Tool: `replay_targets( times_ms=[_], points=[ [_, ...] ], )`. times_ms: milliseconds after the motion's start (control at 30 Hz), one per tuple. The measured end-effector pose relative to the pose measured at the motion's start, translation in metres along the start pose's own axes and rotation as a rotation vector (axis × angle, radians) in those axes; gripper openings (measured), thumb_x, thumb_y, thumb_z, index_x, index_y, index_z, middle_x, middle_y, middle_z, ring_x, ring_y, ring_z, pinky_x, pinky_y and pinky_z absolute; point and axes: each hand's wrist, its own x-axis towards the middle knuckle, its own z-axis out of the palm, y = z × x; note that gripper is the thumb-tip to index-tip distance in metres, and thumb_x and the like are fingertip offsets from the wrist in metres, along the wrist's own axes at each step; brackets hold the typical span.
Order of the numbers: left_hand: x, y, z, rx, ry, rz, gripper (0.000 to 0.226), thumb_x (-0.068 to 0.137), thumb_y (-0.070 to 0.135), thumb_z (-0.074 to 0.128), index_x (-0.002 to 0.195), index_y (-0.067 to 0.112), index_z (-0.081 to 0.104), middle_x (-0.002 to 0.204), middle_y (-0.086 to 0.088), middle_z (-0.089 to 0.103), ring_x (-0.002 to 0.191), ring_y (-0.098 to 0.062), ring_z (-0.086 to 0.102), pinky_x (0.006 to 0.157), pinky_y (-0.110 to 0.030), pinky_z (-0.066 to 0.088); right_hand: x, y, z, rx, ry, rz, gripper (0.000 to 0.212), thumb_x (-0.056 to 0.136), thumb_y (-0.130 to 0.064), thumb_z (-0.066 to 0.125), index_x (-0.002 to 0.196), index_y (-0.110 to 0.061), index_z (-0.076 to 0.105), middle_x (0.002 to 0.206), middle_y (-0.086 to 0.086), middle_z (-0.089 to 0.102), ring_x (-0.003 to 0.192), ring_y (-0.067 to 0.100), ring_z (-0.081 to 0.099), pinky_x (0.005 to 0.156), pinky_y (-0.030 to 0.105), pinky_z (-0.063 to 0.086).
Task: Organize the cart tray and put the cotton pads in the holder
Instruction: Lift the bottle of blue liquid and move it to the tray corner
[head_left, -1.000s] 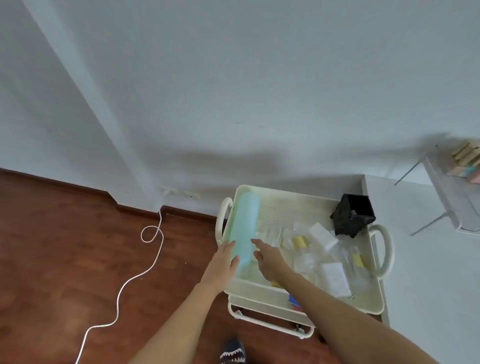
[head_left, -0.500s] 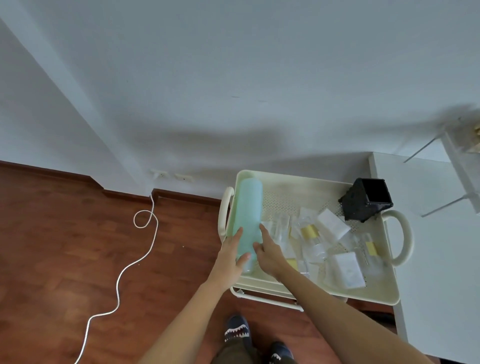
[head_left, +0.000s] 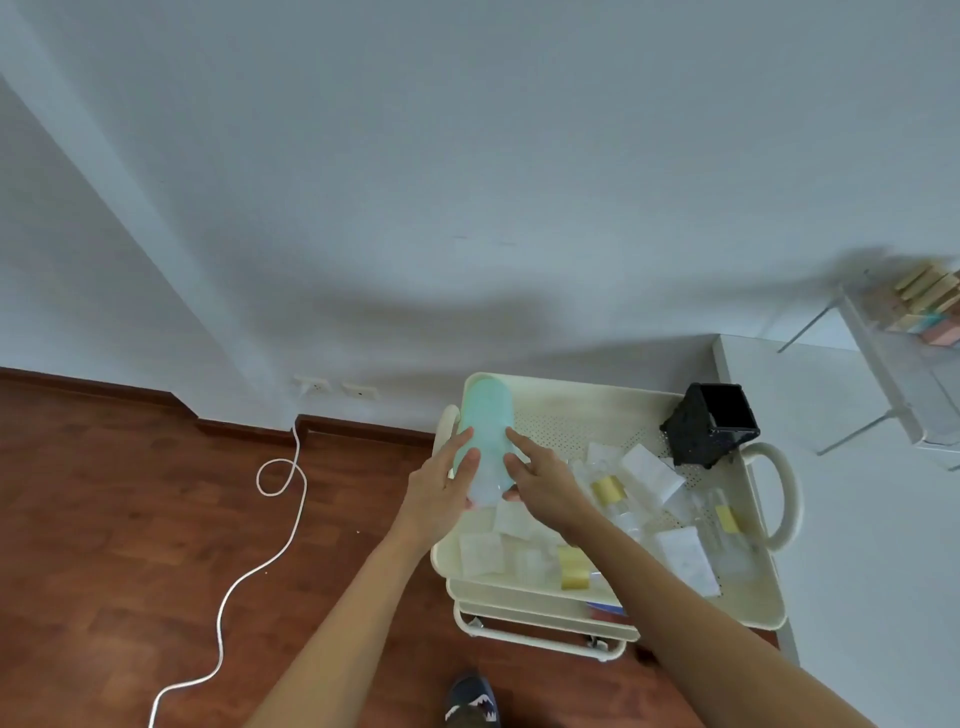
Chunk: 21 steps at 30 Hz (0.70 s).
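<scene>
**Both hands on the green tube at the cart tray's left edge**

Left hand (head_left: 441, 493) and right hand (head_left: 540, 486) pressed against opposite sides of the pale green tube (head_left: 485, 431), fingers spread along it. Tube lying lengthwise in the cream cart tray (head_left: 613, 400), near end clear. Clear packets (head_left: 483, 553) and small white boxes (head_left: 649, 473) scattered across the tray; black holder (head_left: 711, 423) tilted at the far right corner.

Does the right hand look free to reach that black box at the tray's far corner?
Probably not yet: the right hand and left hand both grip the green tube. The path to the black box looks unobstructed.
</scene>
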Motion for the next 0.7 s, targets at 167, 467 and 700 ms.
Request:
replay_targets(
  times_ms=[167,467,700],
  points=[
    [0.016,0.03,-0.01,-0.013,-0.07,0.034,0.067,0.079,0.052,0.068,0.139,0.036,0.042,0.133,0.002,0.052,0.095,-0.006,0.066,0.08,-0.029,0.06,0.011,-0.021,-0.024,-0.058,0.038,-0.032,0.046,0.1,-0.017,0.04,0.143,-0.031,0.04,0.128,0.011,0.059,0.097,0.024,0.069,0.085,0.033,0.057],
    [0.06,0.053,-0.028,0.159,-0.063,0.194,0.078,0.076,0.011,0.078,0.142,0.029,0.041,0.136,-0.003,0.055,0.087,-0.018,0.07,0.08,-0.027,0.059,0.031,-0.061,-0.048,-0.214,0.051,-0.154,0.077,0.077,0.003,0.073,0.144,-0.021,0.041,0.125,0.013,0.062,0.105,0.027,0.064,0.092,0.04,0.053],
    [0.101,0.077,-0.026,0.162,0.01,0.238,0.067,0.08,0.017,0.076,0.139,0.024,0.046,0.13,-0.011,0.059,0.064,-0.007,0.072,0.064,-0.016,0.059,0.057,-0.083,-0.066,-0.196,0.094,-0.188,0.073,0.079,0.001,0.072,0.144,-0.013,0.042,0.128,0.014,0.061,0.109,0.028,0.062,0.097,0.041,0.05]
  ],
)
